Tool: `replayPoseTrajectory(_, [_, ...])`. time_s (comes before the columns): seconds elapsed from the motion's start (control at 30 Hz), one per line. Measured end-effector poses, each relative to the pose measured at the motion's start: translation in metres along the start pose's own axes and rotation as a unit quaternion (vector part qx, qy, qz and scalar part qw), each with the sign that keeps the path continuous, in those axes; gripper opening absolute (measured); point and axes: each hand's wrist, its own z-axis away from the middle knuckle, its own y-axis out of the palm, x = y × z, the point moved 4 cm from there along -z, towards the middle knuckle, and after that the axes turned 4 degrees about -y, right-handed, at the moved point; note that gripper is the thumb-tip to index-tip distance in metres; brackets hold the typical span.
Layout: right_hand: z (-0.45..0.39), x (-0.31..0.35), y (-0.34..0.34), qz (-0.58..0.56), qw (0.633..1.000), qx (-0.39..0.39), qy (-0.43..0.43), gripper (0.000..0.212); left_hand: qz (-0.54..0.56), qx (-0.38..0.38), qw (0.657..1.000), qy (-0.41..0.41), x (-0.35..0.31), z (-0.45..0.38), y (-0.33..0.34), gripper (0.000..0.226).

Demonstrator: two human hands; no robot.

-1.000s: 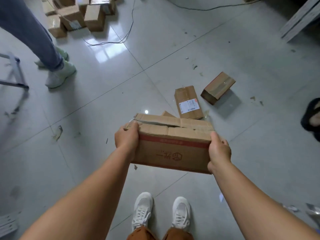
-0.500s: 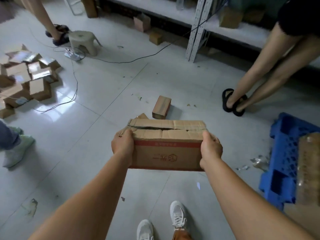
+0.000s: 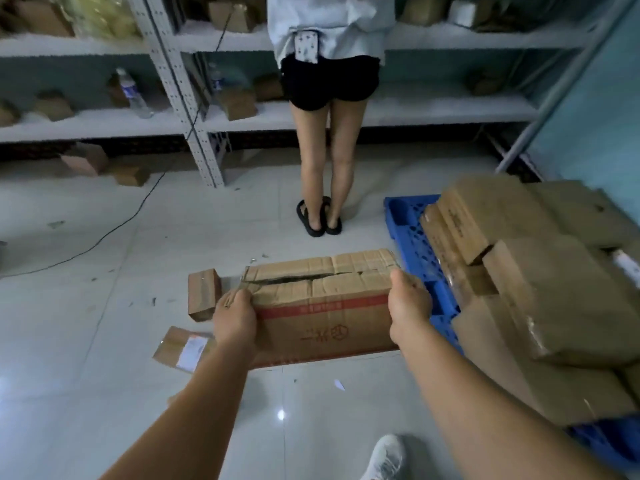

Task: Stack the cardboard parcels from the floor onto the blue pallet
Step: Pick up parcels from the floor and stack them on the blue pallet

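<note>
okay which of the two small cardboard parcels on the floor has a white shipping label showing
The flat brown cardboard parcel by the left hand's wrist; its white label faces up. The upright small brown parcel beyond it shows none.

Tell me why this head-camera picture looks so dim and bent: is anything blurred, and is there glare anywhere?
Head view: dim and bluish, darkest at the top; the shelving upright bows from the wide lens; the stacked parcels on the blue pallet and the shelf goods are smeared by motion blur; a small lamp glare shines on the glossy floor tiles; the held cardboard parcel stays fairly sharp.
</note>
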Motion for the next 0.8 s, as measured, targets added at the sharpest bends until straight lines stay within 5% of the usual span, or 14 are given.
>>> replayPoseTrajectory(0.2, [-0.058, 0.026, -0.087, -0.06, 0.994, -0.096, 0.01, 0.013, -0.089, 0.071, 0.992, 0.058, -0.035, 0.022, 0.118, 0.021])
replayPoseTrajectory(0.37, [-0.107, 0.043, -0.146, -0.078, 0.984, -0.156, 0.017, 0.026, -0.085, 0.113, 0.989, 0.049, -0.05, 0.044, 0.21, 0.046])
replayPoseTrajectory(0.7, [-0.203, 0.073, -0.227, -0.095, 0.975, -0.198, 0.043, 0.026, -0.089, 0.207, 0.972, 0.07, -0.089, 0.071, 0.364, 0.038])
replayPoseTrajectory(0.8, [-0.228, 0.085, -0.235, -0.096, 0.97, -0.221, 0.033, 0.041, -0.102, 0.227, 0.964, 0.092, -0.107, 0.065, 0.405, 0.035])
